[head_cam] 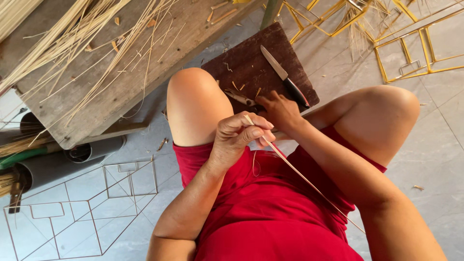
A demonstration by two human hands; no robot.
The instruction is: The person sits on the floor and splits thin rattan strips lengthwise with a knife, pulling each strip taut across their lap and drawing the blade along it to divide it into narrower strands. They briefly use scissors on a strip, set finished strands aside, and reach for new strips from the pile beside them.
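My left hand (238, 137) pinches a long thin bamboo strip (309, 182) near its upper end; the strip slants down to the right across my red shorts. My right hand (280, 112) reaches forward onto a dark wooden board (251, 63) between my knees. Its bent fingers touch the board between a small pale-handled tool (240, 99) and the black handle of a knife (285, 77) lying there. The fingertips are hidden, so whether they grip anything is unclear.
A rough wooden bench (121, 82) at the upper left carries several loose bamboo strips. Yellow bamboo frames (411, 48) lie on the grey floor at the upper right. A thin wire frame (82, 212) and grey pipes (92, 151) are at the lower left.
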